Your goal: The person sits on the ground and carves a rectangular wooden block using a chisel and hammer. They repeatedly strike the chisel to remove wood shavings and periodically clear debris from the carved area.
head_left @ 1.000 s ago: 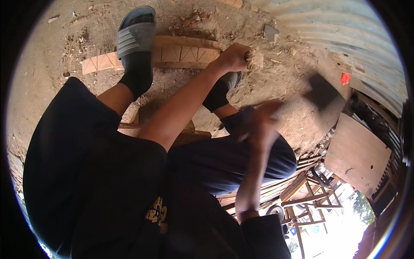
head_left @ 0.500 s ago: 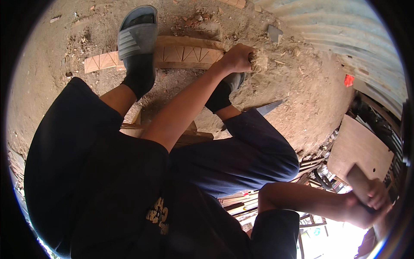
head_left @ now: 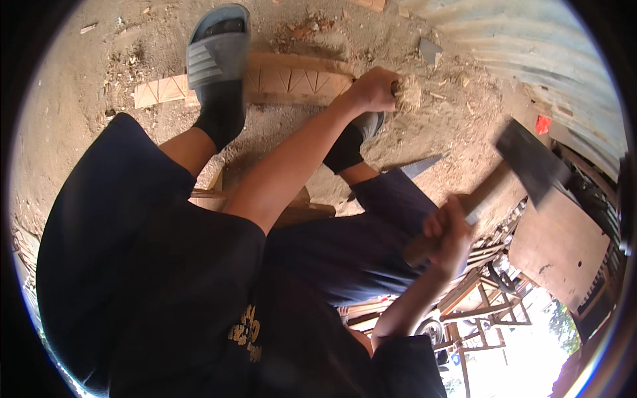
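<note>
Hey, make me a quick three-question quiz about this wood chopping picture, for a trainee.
1. True or false: the right hand grips the hatchet by its wooden handle.
2. What pins the carved plank to the ground? A) a brick B) a foot in a grey slide sandal C) a clamp
3. Fill in: the left hand holds the plank at its frayed ____ end.

Key:
1. True; the dark head is raised off to the right, clear of the wood.
2. B
3. Right, where pale chips and fibres show.
</note>
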A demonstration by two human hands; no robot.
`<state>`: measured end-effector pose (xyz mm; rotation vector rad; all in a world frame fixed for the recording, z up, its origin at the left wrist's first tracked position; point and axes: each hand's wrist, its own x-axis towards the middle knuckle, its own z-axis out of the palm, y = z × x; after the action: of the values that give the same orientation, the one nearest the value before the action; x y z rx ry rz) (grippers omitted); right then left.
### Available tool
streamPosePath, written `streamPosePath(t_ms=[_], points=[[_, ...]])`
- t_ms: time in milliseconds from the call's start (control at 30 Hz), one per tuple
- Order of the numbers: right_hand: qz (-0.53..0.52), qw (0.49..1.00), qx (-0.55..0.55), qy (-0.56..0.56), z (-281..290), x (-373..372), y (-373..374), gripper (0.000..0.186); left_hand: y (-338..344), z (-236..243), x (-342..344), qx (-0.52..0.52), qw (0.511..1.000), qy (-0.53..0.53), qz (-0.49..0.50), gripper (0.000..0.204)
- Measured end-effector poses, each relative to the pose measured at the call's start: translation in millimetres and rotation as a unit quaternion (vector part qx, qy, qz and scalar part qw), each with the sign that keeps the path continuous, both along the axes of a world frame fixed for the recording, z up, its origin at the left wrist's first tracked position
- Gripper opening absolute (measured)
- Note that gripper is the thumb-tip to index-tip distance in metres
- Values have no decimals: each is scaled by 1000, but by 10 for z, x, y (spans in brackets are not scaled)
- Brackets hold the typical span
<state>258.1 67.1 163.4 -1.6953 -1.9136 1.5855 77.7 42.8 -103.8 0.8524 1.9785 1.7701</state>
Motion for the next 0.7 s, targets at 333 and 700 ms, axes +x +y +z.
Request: streamPosePath(t_ms=[333, 700], points=[[117, 828, 286, 468, 1466, -335, 909, 29, -25, -8, 39, 26, 999, -20, 24, 20], [124, 987, 98, -41, -346, 268, 105, 24, 23, 17, 110, -1, 1000, 4, -24, 21]])
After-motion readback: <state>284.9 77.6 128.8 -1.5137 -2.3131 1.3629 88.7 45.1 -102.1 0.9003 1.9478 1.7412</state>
